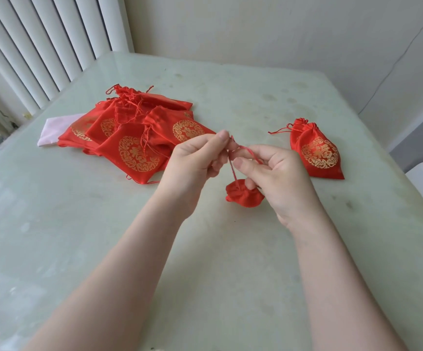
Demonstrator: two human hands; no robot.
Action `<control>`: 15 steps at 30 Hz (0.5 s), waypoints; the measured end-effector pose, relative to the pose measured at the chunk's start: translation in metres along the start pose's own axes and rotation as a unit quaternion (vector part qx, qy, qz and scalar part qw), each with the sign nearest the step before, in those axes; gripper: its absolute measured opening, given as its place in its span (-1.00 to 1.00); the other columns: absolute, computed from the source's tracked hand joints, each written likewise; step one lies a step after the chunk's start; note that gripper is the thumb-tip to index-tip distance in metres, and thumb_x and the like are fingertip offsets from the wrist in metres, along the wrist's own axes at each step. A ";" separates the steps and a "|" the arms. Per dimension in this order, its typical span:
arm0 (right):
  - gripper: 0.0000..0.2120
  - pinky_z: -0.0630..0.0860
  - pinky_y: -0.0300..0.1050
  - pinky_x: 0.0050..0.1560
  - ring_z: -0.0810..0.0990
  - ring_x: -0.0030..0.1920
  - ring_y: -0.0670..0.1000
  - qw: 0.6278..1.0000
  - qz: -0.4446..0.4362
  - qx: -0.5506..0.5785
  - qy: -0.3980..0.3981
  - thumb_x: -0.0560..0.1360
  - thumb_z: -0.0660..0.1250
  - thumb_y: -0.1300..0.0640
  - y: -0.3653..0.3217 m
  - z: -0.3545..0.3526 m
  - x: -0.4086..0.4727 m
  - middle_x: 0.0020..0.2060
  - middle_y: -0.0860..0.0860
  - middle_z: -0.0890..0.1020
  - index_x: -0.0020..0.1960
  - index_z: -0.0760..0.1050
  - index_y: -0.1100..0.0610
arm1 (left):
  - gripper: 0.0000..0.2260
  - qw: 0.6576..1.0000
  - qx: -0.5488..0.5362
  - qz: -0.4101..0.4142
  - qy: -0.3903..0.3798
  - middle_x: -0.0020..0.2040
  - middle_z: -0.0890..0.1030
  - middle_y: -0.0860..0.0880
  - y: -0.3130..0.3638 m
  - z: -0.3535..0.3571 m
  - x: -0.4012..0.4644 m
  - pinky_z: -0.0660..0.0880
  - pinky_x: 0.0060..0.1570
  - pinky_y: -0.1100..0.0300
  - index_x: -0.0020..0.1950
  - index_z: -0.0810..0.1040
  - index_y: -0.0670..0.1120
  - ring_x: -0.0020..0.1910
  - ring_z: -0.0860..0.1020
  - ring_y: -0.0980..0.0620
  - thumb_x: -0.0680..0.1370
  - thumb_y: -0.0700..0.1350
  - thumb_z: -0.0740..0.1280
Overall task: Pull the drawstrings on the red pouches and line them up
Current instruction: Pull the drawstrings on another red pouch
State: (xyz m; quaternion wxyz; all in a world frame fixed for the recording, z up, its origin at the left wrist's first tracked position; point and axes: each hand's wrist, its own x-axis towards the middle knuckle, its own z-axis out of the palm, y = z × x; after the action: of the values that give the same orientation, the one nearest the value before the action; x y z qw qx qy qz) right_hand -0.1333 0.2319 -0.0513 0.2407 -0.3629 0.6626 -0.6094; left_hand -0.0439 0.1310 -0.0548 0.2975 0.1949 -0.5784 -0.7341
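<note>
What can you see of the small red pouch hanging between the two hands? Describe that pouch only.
The small red pouch looks like shiny red satin, its mouth gathered into tight puckers. It hangs from thin red drawstrings that run up to the fingers. The left hand pinches the cord ends up high; the right hand pinches a strand, its lower fingers touching the pouch's top. No gold print shows on it. It hangs near the pale green table; contact cannot be told.

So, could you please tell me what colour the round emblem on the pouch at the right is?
Gold, printed on the red pouch; the head view shows it clearly.
</note>
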 end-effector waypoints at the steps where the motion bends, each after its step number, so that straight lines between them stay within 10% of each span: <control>1: -0.85 0.30 -0.30 -0.44 0.31 -0.51 -0.09 1.000 0.003 -0.005 0.012 0.44 0.37 0.27 0.000 -0.001 0.001 -0.46 -0.02 0.46 -0.21 0.59 0.04 | -0.78 1.000 0.010 0.009 0.001 -0.37 0.42 -0.04 0.000 0.000 -0.001 0.26 -0.30 0.24 -0.35 0.63 -0.03 -0.39 0.33 0.11 0.48 -0.02 0.35; 9: -0.84 0.29 -0.27 -0.44 0.21 -0.57 -0.15 0.988 0.028 0.133 0.066 0.56 0.22 0.22 -0.006 -0.001 -0.001 -0.63 -0.16 0.35 -0.19 0.48 0.12 | -0.85 0.998 0.002 -0.025 -0.052 -0.09 0.56 0.03 -0.005 0.009 -0.006 0.28 -0.39 0.30 -0.05 0.51 -0.04 -0.43 0.38 0.13 0.51 0.02 0.28; 15: -0.79 0.31 -0.31 -0.44 0.21 -0.55 -0.16 0.982 0.034 0.163 0.093 0.59 0.17 0.18 0.000 0.004 0.002 -0.60 -0.16 0.24 -0.17 0.50 0.10 | -0.88 0.971 0.223 0.036 -0.074 -0.33 0.63 0.01 -0.012 0.010 -0.009 0.31 -0.36 0.22 -0.28 0.55 -0.05 -0.43 0.40 0.10 0.45 -0.09 0.39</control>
State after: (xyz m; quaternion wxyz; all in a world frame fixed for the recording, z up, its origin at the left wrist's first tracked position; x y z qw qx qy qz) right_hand -0.1309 0.2278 -0.0513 0.2542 -0.2377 0.5855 -0.7321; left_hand -0.0464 0.1463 -0.0642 0.2299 0.1805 -0.7543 -0.5879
